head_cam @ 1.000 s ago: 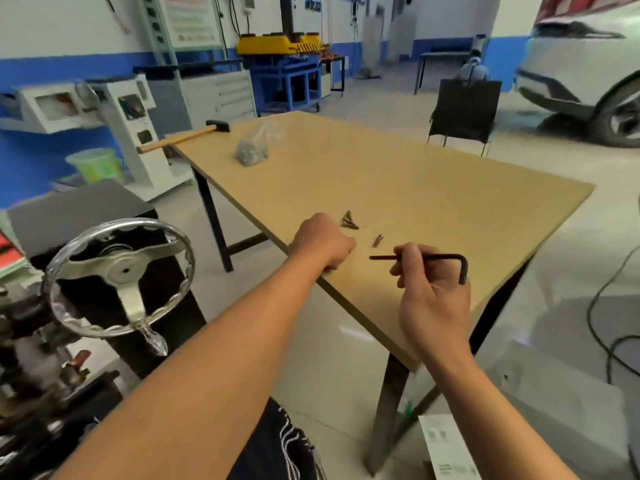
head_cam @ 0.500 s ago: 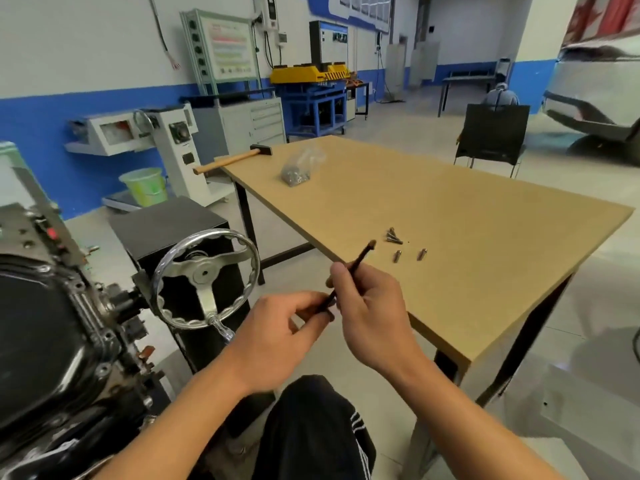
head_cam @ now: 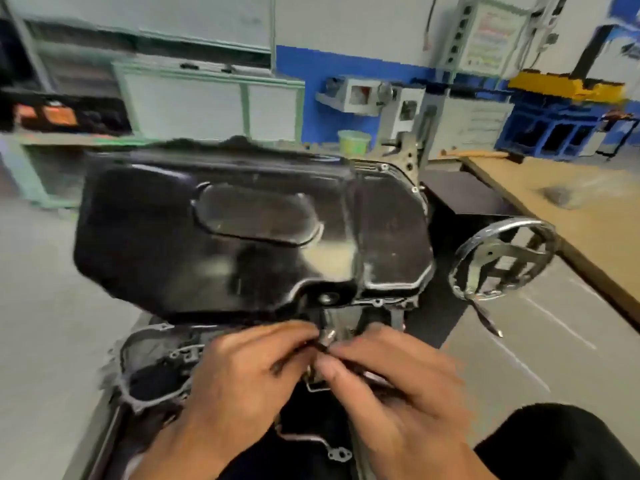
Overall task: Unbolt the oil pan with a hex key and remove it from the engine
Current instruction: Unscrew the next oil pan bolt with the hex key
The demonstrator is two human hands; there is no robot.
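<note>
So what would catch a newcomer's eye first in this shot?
The big glossy black oil pan fills the middle of the view. Just below its near edge, the left hand and right hand meet fingertip to fingertip, pinching a thin dark hex key. A chrome handwheel gleams to the right, beside the wooden table.
</note>
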